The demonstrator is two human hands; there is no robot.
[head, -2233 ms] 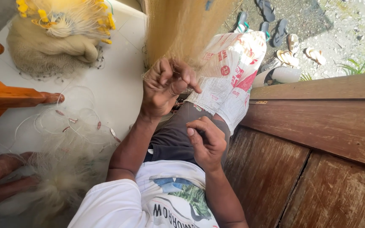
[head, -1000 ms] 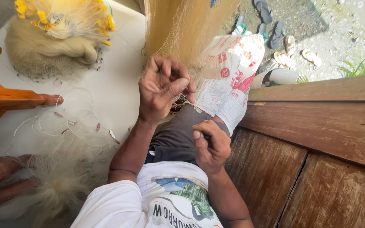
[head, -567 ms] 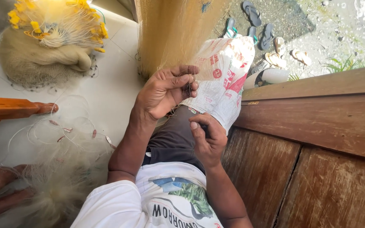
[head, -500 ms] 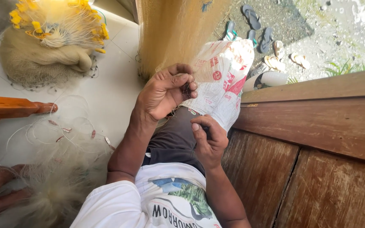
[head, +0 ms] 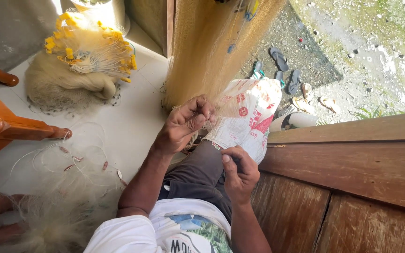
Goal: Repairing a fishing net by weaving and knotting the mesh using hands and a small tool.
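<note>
A fine tan fishing net [head: 212,51] hangs down in front of me. My left hand [head: 187,122] is raised to its lower edge, with fingertips pinched on the mesh. My right hand [head: 238,172] rests lower, over my dark shorts [head: 198,173], with the fingers curled shut and the thumb up; nothing shows inside it. A white printed sack [head: 249,117] lies over my knee just beyond both hands.
A heap of net with yellow floats [head: 83,61] sits on the white tiled floor [head: 132,126]. Loose line with small weights [head: 85,164] lies at left beside a wooden chair arm [head: 19,129]. A wooden wall [head: 352,178] runs along the right, with sandals [head: 282,65] outside on the ground.
My left hand went from spread fingers to a pinch on the net's edge. My right hand stayed curled over my lap.
</note>
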